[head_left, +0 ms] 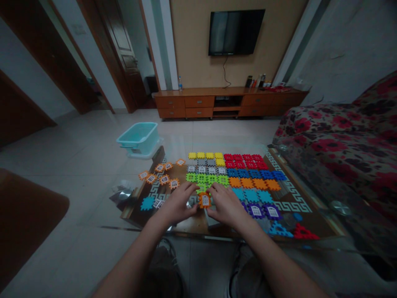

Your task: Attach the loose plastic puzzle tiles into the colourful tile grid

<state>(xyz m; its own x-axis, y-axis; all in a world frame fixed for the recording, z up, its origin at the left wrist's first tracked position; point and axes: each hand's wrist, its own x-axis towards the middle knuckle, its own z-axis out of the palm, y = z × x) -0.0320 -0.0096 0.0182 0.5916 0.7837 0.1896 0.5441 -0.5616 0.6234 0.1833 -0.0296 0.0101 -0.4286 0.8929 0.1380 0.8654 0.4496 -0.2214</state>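
Observation:
Between my two hands is an orange interlocking tile (204,200) with a white window insert, held just above the near part of the glass table. My left hand (181,203) grips its left edge, fingers curled at the top and thumb low. On the other side my right hand (226,203) pinches the right edge the same way. Directly beyond the fingertips lie rows of green tiles (202,178), with grey-and-white window tiles (202,169) behind them. Loose orange window tiles (164,179) are scattered left of my left hand. Purple window tiles (256,211) lie right of my right hand.
The glass coffee table (192,231) also carries yellow (209,155), red (238,158), blue (252,174), plain orange (246,183) and light blue tiles (251,195). A red triangle piece (305,232) lies near the right corner. A turquoise tub (136,149) stands beyond the left end; a flowered sofa (335,136) is right.

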